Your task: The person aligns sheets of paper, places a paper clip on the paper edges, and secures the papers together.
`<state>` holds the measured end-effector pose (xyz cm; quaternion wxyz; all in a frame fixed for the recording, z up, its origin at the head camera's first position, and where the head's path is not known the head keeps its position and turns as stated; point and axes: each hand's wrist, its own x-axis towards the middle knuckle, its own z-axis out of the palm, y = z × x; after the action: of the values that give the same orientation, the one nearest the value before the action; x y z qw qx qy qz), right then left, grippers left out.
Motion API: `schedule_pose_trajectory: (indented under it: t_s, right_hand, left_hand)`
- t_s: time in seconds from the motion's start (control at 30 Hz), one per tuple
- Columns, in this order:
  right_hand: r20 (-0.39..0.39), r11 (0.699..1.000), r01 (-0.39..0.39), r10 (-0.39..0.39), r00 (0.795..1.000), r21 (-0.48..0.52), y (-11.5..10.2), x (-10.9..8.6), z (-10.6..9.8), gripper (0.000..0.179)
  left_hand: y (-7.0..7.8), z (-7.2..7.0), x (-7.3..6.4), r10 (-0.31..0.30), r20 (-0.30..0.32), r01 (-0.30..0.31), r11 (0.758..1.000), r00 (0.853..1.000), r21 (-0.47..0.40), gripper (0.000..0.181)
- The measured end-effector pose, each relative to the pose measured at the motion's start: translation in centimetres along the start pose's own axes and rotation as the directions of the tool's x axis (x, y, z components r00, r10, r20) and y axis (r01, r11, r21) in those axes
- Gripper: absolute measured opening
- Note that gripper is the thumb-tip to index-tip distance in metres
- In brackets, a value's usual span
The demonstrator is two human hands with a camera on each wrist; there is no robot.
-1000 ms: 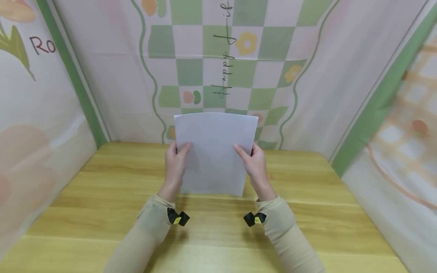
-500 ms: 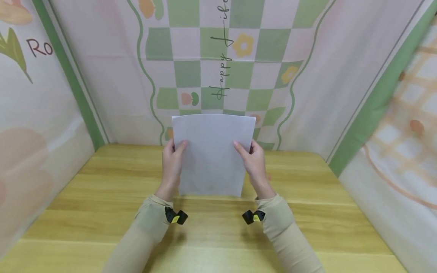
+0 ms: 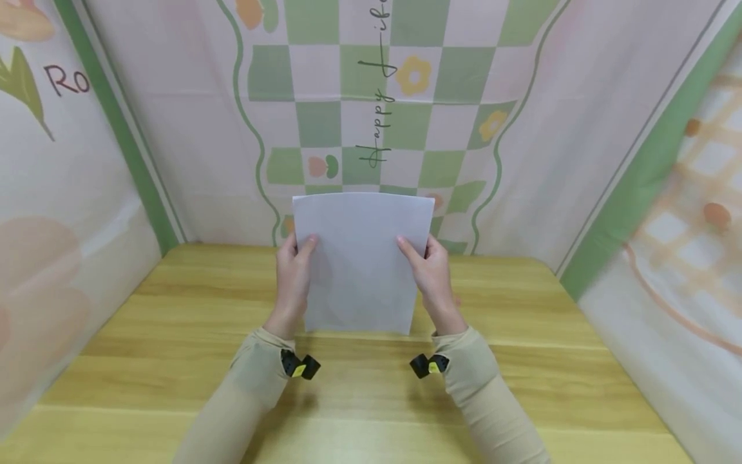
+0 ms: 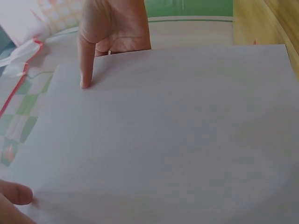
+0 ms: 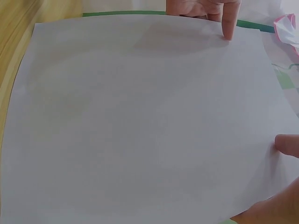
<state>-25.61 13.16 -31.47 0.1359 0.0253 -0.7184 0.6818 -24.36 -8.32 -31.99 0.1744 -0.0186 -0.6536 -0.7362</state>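
A blank white sheet of paper (image 3: pixel 362 277) is held up over the table in the head view, its top edge bowed slightly. My left hand (image 3: pixel 292 277) grips its left edge, thumb on the near face and fingers behind. On the opposite edge my right hand (image 3: pixel 433 274) pinches it the same way. The paper (image 4: pixel 163 130) fills most of the left wrist view, with the left thumb (image 4: pixel 16 193) at lower left and the right hand (image 4: pixel 117 28) at the top. In the right wrist view the right thumb (image 5: pixel 287 144) presses the paper's face. The fingers behind the sheet are mostly hidden.
A wood-grain table (image 3: pixel 359 399) spreads beneath the hands. Behind it hangs a green checkered curtain (image 3: pixel 324 122), with printed cloths at left (image 3: pixel 64 258) and right (image 3: pixel 690 258). Small black cameras sit on both wrists, the left camera (image 3: pixel 300 365) and right camera (image 3: pixel 429 365).
The whole view shifted slightly, so the paper and hands appear a little further left than a second ago. Both hands keep the same hold on the paper.
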Motion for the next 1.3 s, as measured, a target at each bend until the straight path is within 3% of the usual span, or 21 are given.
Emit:
schedule_pose_trajectory:
  t_s: [0.33, 0.7, 1.3]
  right_hand:
    - [-0.001, 1.000, 0.019, -0.019, 1.000, 0.018, -0.5, -0.1, 0.1, 0.039]
    - [-0.004, 0.999, 0.054, -0.054, 0.999, 0.003, -0.7, -0.1, -0.1, 0.039]
    - [-0.034, 0.997, 0.081, -0.081, 0.996, -0.007, -1.5, 0.3, -0.1, 0.040]
  left_hand:
    - [0.5, 0.0, -0.2, -0.024, 0.014, 0.024, 1.000, 1.000, -0.010, 0.039]
    - [0.5, -0.1, -0.3, 0.012, 0.009, -0.012, 1.000, 1.000, -0.009, 0.035]
    - [0.6, 0.3, 0.6, 0.134, -0.026, -0.135, 0.991, 0.991, -0.025, 0.034]
